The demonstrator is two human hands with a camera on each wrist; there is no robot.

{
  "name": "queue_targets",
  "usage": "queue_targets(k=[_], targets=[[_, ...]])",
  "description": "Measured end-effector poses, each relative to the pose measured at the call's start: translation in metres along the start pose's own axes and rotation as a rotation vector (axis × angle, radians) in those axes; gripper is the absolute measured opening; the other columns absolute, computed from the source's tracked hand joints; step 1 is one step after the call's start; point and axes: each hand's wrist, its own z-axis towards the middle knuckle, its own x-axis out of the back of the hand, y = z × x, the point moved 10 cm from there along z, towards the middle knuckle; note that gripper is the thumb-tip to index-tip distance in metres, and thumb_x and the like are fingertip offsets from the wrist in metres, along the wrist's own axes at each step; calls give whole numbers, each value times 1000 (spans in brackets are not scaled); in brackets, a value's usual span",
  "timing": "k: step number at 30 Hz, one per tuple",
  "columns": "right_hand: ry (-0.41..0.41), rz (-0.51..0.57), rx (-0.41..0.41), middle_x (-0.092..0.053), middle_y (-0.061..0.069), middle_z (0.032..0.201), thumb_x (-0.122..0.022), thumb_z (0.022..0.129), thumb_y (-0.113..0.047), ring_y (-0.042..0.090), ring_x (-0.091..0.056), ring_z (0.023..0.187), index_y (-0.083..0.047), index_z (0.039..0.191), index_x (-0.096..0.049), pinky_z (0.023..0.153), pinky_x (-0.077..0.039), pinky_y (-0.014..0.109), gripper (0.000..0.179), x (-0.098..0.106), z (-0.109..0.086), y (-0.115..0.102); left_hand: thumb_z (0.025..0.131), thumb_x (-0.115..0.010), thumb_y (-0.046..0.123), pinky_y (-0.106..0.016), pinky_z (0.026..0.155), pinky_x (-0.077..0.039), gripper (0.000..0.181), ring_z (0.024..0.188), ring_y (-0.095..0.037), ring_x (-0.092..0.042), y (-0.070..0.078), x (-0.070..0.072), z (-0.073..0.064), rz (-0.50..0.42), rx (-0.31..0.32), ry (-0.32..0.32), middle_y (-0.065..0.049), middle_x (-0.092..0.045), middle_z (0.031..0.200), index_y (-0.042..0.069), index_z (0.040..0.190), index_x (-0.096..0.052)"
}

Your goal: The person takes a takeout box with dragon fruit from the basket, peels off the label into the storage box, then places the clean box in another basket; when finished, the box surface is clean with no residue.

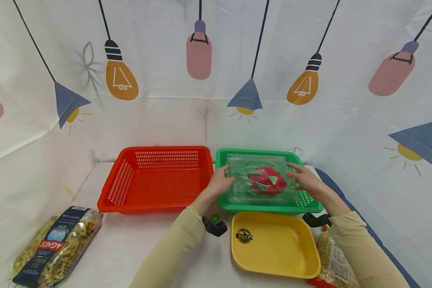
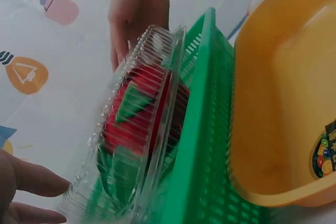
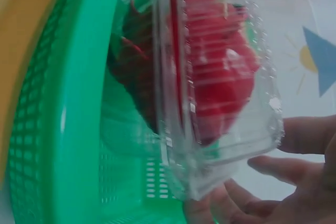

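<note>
A clear plastic clamshell box (image 1: 239, 193) is held between both hands at the green basket (image 1: 270, 208). Inside it lies a red dragon fruit (image 1: 268, 182) with green scales, seen through the ridged lid. My left hand (image 1: 220, 183) grips the box's left end, thumb and finger at its corner in the left wrist view. At the other end my right hand (image 1: 307, 182) holds the box, with fingers (image 3: 286, 169) spread along its side and lower edge. The box overlaps the basket's opening, and the basket's mesh shows beneath it.
Left of the green basket stands an empty red basket (image 1: 158, 209). A yellow tray (image 1: 273, 244) with a round sticker sits in front. One pasta bag (image 1: 57, 244) lies at the left, another bag (image 1: 335, 260) by the right forearm. A patterned curtain (image 1: 158, 120) rises behind.
</note>
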Motion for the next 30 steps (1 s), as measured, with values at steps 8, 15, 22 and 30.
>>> queue_targets(k=[8,15,22,30], targets=[[-78,-52,-21,-43,33,137,-43,108,-23,26,-57,88,2,158,-15,84,-56,43,63,3,6,9,99,-57,10,-52,107,-43,57,131,-34,-48,-1,-11,11,59,19,-52,-19,-42,153,-1,152,-36],[-154,-79,-78,-41,35,140,-46,107,-21,25,-62,88,5,157,-15,81,-58,41,65,3,16,28,97,-57,6,-39,78,-49,53,85,-23,-48,-6,-23,22,174,49,-112,-21,-51,135,-5,146,-38],[-206,-93,-121,-25,42,150,-47,105,-13,36,-64,105,5,157,-8,83,-58,45,68,0,20,37,101,-50,5,-30,52,-31,54,51,-14,-25,-10,-33,32,198,103,-166,-18,-49,130,-1,152,-33],[-239,-134,-125,-4,38,158,-45,106,-10,54,-48,127,5,157,-6,86,-57,48,66,-4,23,36,100,-53,4,-29,47,-29,50,46,-13,-21,-13,-33,38,156,117,-148,-18,-55,124,1,148,-40]])
